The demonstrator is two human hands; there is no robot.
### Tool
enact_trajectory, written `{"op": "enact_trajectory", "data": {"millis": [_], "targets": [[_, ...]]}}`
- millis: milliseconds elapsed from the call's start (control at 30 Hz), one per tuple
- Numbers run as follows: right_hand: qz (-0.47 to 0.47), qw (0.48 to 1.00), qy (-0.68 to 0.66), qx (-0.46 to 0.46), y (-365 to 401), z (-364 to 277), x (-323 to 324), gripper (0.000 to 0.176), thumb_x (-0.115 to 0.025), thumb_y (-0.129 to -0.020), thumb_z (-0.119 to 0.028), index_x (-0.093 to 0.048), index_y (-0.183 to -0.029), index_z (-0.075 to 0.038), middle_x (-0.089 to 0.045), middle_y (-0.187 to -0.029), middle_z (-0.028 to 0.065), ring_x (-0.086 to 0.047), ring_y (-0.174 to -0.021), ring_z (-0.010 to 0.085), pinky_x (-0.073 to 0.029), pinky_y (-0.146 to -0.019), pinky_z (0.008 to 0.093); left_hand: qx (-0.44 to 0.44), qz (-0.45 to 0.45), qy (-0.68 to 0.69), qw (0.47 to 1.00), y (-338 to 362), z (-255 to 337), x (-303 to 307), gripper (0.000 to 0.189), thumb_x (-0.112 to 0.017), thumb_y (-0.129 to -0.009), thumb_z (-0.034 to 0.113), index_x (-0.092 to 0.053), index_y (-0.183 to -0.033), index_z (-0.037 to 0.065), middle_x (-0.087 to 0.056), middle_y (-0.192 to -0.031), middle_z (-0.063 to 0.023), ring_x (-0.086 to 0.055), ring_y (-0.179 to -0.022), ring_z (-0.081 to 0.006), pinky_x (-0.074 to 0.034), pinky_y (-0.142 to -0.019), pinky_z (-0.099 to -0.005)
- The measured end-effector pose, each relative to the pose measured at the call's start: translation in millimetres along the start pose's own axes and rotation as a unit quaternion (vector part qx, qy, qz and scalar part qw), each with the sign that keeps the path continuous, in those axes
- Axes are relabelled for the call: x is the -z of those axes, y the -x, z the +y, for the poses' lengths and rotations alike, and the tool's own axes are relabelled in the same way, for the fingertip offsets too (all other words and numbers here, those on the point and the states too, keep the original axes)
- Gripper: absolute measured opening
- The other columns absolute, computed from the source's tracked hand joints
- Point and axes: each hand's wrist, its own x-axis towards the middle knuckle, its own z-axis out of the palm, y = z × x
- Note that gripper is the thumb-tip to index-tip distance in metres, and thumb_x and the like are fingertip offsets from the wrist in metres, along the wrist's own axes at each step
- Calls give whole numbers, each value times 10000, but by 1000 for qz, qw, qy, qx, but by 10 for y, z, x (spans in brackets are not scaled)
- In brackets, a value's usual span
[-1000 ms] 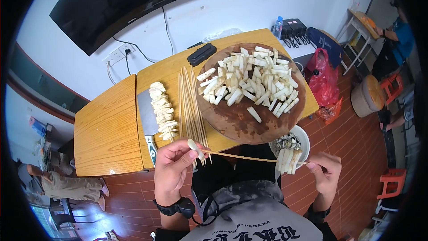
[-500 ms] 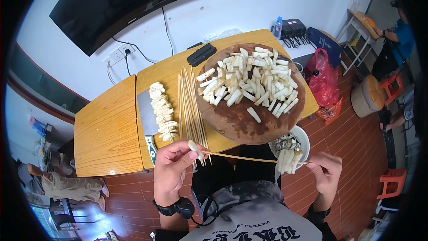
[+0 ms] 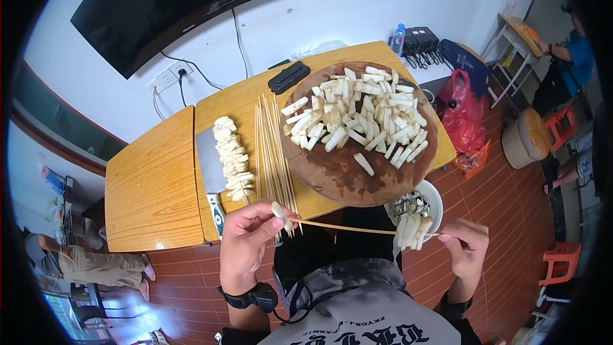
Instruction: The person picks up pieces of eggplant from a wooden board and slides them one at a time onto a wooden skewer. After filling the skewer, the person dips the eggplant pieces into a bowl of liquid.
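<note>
A pale, peeled vegetable strip point(image 3: 280, 212) is pinched between the thumb and fingers of my left hand point(image 3: 246, 236). The left end of a thin wooden skewer point(image 3: 345, 225) meets this strip. My right hand point(image 3: 467, 246) grips the skewer's other end, just beyond several threaded vegetable pieces point(image 3: 414, 231). The skewer runs roughly level and bows slightly between my hands. Past it, many cut strips point(image 3: 357, 112) lie heaped on a round wooden chopping board point(image 3: 332, 179). Loose bamboo skewers point(image 3: 271, 153) lie to the left of the board.
Filled skewers point(image 3: 231, 156) rest on a cleaver blade point(image 3: 207, 153), its handle point(image 3: 216, 214) toward me. A white bucket point(image 3: 435, 201) with scraps stands below the board's right edge. A black case point(image 3: 289, 78) lies behind. A red plastic bag point(image 3: 461, 112) hangs right; other people are further off.
Both hands, the skewer and the vegetable strip are almost where they were. The strip in my left hand has shifted very slightly to the right.
</note>
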Motion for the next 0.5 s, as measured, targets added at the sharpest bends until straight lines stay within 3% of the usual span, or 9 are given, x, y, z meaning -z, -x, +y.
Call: {"op": "enact_trajectory", "data": {"millis": [500], "targets": [[9, 1000, 2, -15, 30, 1, 21, 23, -726, -787, -15, -720, -803, 1, -628, -629, 92, -561, -502, 174, -382, -489, 289, -14, -5, -142, 990, 15, 56, -51, 137, -686, -910, -57, -707, -1044, -44, -730, -966, -97, -685, -885, -151, -539, -804, -265]]}}
